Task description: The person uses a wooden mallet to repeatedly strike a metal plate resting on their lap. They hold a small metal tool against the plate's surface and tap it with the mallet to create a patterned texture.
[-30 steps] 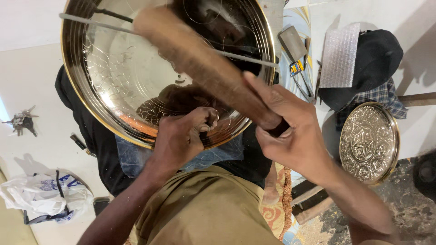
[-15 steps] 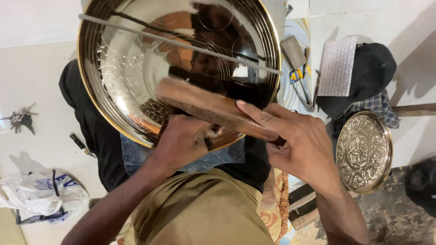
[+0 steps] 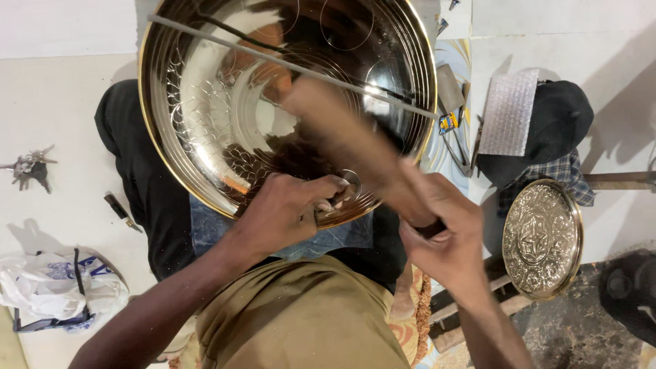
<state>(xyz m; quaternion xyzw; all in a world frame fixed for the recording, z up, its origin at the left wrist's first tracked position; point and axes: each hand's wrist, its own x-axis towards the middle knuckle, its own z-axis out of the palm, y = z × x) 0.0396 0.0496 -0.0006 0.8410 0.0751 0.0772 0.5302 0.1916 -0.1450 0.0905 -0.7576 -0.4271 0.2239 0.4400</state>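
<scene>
While the big polished metal bowl (image 3: 225,102) leans tilted over the seated person's lap, its lower rim is where the work is happening. The left hand (image 3: 290,208) presses a small tool I take for a punch (image 3: 342,195) against the inside of the bowl near that rim, the grip clenched around it. The right hand (image 3: 441,239) grasps a wooden mallet (image 3: 348,143) by its dark handle; the head is blurred above the punch. Engraved scales and loops already cover the bowl's left side and lower band, while the upper right shows only a few scribed circles, so by my judgement a good part of the pattern is in and much is left. A thin rod (image 3: 294,66) lies across the bowl. On the floor a finished embossed plate (image 3: 543,239) stands near the right edge, keys (image 3: 27,167) near the left edge.
</scene>
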